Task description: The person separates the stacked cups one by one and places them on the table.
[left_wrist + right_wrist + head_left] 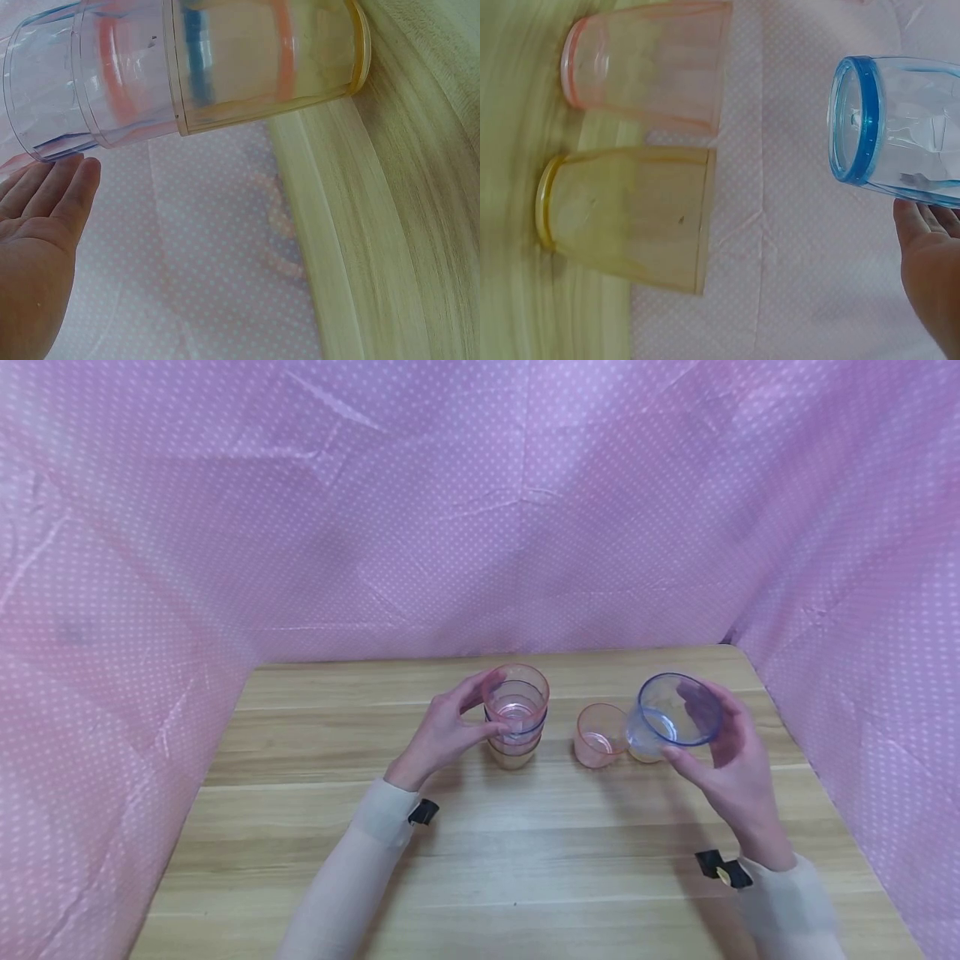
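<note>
Near the table's middle stands an upright stack of several nested clear plastic cups, a yellow cup point(322, 75) at its base and a pink cup point(517, 689) on top. My left hand point(442, 733) grips the upper part of this stack from the left, thumb on the near side. Held up by my right hand point(742, 768) is a clear blue cup point(866, 124), mouth upward, its base off the table. Below and left of it, another yellow cup point(630, 217) stands upright, partly covered by the blue cup in the head view. Beside that stands a single pink cup point(600, 739).
The wooden table point(300, 843) has its back edge just beyond the cups. Pink polka-dot cloth point(420, 527) hangs behind and along both sides. Black straps point(423, 812) sit at both wrists.
</note>
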A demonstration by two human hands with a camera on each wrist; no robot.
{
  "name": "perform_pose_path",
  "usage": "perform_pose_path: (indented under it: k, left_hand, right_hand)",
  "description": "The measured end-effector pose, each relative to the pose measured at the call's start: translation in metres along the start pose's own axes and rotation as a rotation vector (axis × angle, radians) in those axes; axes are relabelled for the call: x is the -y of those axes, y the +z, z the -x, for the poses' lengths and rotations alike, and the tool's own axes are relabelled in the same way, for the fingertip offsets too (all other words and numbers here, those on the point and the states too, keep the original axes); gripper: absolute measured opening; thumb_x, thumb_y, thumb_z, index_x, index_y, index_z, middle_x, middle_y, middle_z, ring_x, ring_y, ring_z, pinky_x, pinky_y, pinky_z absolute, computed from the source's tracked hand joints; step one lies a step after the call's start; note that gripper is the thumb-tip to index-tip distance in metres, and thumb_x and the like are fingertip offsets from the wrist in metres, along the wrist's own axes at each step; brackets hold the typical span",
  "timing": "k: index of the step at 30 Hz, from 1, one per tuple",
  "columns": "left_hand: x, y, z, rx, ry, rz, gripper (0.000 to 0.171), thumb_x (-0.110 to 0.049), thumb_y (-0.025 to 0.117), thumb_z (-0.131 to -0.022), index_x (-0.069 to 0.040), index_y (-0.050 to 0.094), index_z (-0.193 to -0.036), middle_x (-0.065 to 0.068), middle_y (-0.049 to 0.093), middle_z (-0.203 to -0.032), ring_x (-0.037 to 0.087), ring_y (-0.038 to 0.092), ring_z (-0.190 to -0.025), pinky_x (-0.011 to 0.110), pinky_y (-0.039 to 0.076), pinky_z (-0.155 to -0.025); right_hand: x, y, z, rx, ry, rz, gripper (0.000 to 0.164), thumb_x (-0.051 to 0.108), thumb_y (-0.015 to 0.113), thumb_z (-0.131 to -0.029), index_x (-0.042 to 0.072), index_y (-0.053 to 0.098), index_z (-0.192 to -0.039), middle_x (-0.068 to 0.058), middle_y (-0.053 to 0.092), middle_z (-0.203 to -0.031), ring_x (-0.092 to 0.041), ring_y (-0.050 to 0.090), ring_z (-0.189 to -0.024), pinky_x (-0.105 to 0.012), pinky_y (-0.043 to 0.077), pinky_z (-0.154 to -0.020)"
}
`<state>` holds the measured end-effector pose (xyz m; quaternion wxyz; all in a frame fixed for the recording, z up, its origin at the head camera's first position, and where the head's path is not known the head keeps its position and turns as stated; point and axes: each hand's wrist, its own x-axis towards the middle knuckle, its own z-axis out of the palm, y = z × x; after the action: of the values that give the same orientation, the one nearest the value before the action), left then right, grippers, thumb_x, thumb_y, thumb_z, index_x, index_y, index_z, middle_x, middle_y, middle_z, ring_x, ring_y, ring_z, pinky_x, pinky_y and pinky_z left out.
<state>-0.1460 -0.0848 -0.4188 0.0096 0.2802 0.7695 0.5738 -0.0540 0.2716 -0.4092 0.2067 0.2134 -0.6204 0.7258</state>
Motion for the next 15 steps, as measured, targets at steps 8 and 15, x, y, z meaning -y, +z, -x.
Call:
perform_pose_path:
  k: [8, 15]
  left_hand:
    - [0.0, 0.0, 0.0, 0.002, 0.006, 0.006, 0.078, -0.005, 0.088, -0.08, -0.001, 0.051, -0.149, 0.008, 0.059, -0.148, 0.026, 0.058, -0.134, 0.031, 0.048, -0.112]
    - [0.0, 0.0, 0.001, -0.001, 0.001, -0.006, 0.077, -0.006, 0.087, -0.081, -0.002, 0.051, -0.149, 0.007, 0.06, -0.147, 0.025, 0.059, -0.133, 0.03, 0.048, -0.112]
  right_hand:
    - [0.0, -0.015, 0.008, -0.044, 0.002, -0.032, 0.09, -0.046, 0.053, -0.064, -0.017, 0.035, -0.148, -0.029, 0.052, -0.147, -0.031, 0.05, -0.136, -0.028, 0.038, -0.119]
    - [0.001, -0.027, 0.013, -0.093, 0.014, -0.059, 0.089, -0.047, 0.05, -0.064, -0.017, 0.036, -0.147, -0.029, 0.052, -0.147, -0.03, 0.052, -0.136, -0.027, 0.039, -0.119]
